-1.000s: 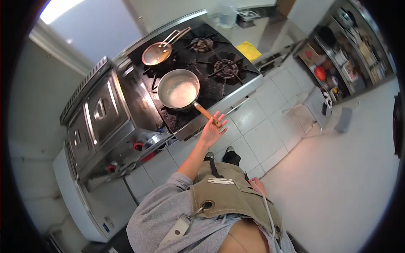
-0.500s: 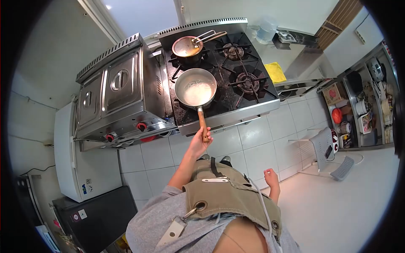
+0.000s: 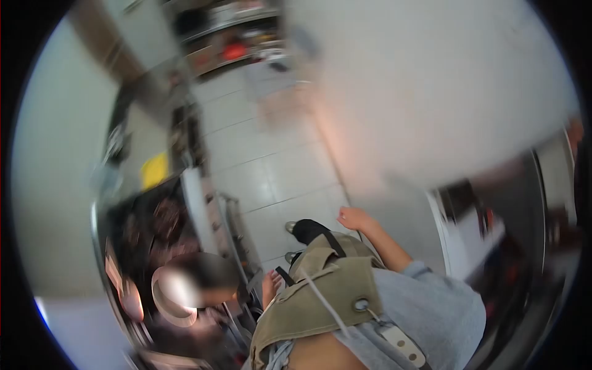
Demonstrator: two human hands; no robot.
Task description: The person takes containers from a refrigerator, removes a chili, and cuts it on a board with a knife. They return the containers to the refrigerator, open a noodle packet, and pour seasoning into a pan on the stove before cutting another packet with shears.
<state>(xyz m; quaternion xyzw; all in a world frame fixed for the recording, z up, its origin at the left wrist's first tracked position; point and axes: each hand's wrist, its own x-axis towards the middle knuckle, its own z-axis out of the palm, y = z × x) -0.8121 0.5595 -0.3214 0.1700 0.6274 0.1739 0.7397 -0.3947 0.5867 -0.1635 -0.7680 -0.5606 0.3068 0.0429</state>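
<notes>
The view is smeared by motion. A saucepan (image 3: 163,299) stands on the black gas stove (image 3: 132,213) at the lower left, with a bright patch inside it. A dark blurred patch partly covers its handle side. My left hand (image 3: 271,287) hangs between the stove and my apron (image 3: 336,296), to the right of the saucepan, its fingers apart and nothing seen in them. Out in front of my body, my right hand (image 3: 353,217) has its fingers curled in, with nothing visible in them. Beside the saucepan lies a strainer (image 3: 131,300), blurred.
A yellow cloth (image 3: 155,171) lies on the counter past the stove. Tiled floor (image 3: 268,176) runs ahead to a shelf unit (image 3: 240,21) holding a red item (image 3: 234,51). A pale blurred surface (image 3: 431,80) fills the upper right.
My head has turned to the right, so the stove now lies at lower left. My left hand has let go of the saucepan's wooden handle. My right hand remains curled.
</notes>
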